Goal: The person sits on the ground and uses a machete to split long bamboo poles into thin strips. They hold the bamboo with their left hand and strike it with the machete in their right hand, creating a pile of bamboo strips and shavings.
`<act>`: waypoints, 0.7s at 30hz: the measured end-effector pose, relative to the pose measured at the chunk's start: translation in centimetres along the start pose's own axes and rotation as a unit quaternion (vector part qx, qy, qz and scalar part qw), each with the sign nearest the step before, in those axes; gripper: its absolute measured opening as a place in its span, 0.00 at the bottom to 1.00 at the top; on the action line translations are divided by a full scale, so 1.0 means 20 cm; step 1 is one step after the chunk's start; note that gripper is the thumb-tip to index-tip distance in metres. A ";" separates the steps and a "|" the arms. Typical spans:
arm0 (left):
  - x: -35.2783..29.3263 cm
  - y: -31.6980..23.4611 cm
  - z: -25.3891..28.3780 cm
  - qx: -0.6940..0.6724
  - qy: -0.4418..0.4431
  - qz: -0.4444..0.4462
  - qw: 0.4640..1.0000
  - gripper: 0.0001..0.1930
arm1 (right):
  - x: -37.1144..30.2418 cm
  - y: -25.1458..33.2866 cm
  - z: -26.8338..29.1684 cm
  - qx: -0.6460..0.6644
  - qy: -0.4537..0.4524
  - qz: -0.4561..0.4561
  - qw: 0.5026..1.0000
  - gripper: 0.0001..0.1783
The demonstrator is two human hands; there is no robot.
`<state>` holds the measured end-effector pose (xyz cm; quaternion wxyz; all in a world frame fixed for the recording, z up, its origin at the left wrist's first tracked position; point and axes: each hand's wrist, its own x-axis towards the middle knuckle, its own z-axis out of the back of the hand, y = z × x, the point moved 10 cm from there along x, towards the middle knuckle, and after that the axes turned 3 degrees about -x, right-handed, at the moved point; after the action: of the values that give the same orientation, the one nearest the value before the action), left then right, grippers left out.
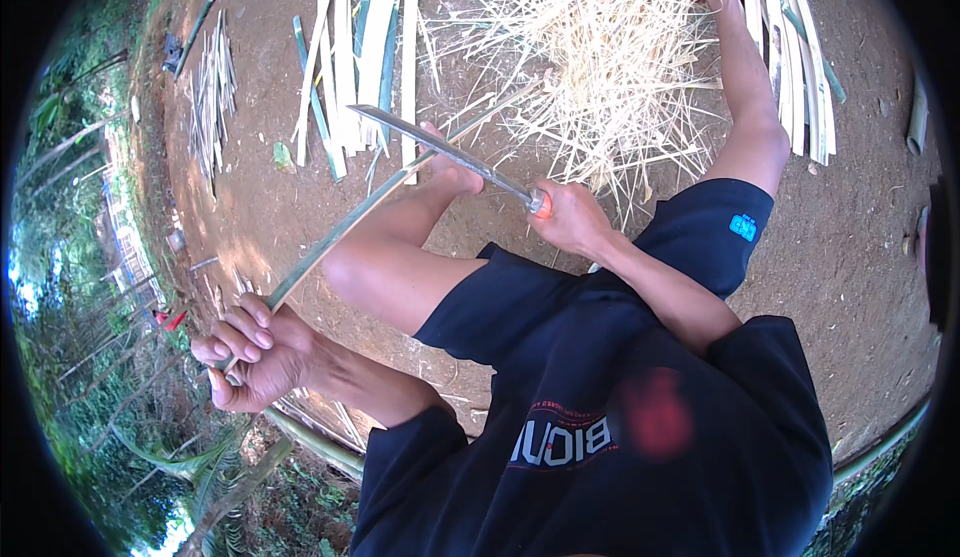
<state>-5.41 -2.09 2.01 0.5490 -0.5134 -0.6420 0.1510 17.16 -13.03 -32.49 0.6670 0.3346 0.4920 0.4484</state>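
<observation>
My left hand (pixel 262 354) is closed around one end of a long green bamboo strip (pixel 350 219), fingers curled over it. The strip slants up and away to the right, above my bent left leg. In my right hand (pixel 578 221) is a long-bladed knife (pixel 455 161), its orange handle in my fist. The blade points to the far left and crosses over the strip near my left foot. Whether the edge touches the strip I cannot tell.
A big heap of pale shavings (pixel 610 57) lies between my feet. Split bamboo slats (pixel 345 57) lie at the far left, more slats (pixel 795 67) at the far right. Thin sticks (pixel 212 97) are on the dirt ground (pixel 860 207). Greenery borders the left.
</observation>
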 end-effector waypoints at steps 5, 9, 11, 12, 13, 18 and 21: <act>0.00 0.01 0.01 -0.001 -0.017 -0.001 1.000 0.12 | 0.01 -0.05 -0.02 -0.026 0.022 0.000 0.999 0.10; 0.02 0.02 0.08 0.001 -0.033 -0.003 0.999 0.12 | 0.19 -0.37 -0.01 -0.067 -0.004 -0.069 0.995 0.12; 0.02 0.01 0.11 0.015 -0.044 -0.005 0.999 0.12 | 0.26 -0.51 -0.01 -0.091 0.006 -0.103 0.990 0.13; 0.02 0.00 0.12 0.021 -0.049 -0.007 0.999 0.12 | 0.30 -0.56 0.00 -0.116 -0.023 -0.087 0.989 0.15; 0.01 0.01 0.14 0.015 -0.048 -0.002 0.999 0.12 | 0.32 -0.64 -0.01 -0.111 -0.015 -0.111 0.988 0.15; 0.03 0.00 0.19 0.012 -0.043 0.039 0.998 0.12 | 0.44 -0.95 -0.01 -0.104 0.009 -0.201 0.974 0.16; 0.05 0.02 0.20 0.011 -0.057 0.039 0.998 0.11 | 0.48 -1.15 0.01 -0.114 -0.009 -0.230 0.966 0.18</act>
<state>-8.57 0.43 0.93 0.5107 -0.5226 -0.6502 0.2081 24.70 -12.65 -56.26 0.7903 0.1379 0.4954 0.3332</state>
